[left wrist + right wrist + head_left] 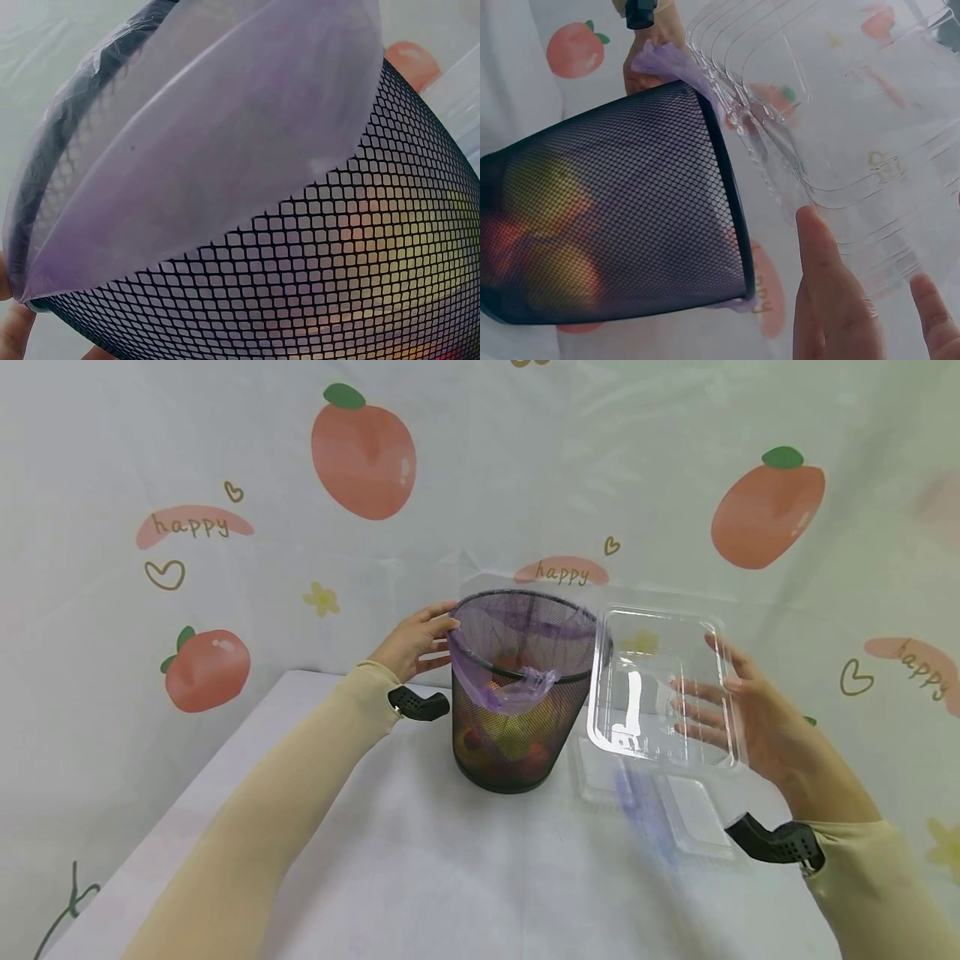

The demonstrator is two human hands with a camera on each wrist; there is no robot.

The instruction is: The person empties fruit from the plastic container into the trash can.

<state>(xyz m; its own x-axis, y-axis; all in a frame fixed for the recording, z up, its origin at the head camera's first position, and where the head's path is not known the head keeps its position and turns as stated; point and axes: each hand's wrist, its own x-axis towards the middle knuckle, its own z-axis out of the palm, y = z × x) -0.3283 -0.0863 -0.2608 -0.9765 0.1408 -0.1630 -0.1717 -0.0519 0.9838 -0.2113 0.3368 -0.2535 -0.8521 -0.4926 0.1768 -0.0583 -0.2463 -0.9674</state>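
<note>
A black mesh wastebasket [467, 727] stands upright, lined with a thin purple plastic bag [517, 695] folded over its rim. Round yellow-green and red items, like fruit [551, 199], show through the mesh near the bottom. My left hand [414, 643] grips the rim and bag edge on the left side, thumb at the rim and fingers against the outside. On the right, my right hand [761, 718] holds a clear plastic food container [597, 702] up on its side, close to the basket's right rim. Several fingers show through the clear plastic.
Below the raised container, two clear plastic trays or lids [697, 814] lie on the white table [420, 877]. Blurred bluish-purple film [641, 802] is between them. A white cloth backdrop [465, 468] with fruit prints hangs close behind the basket.
</note>
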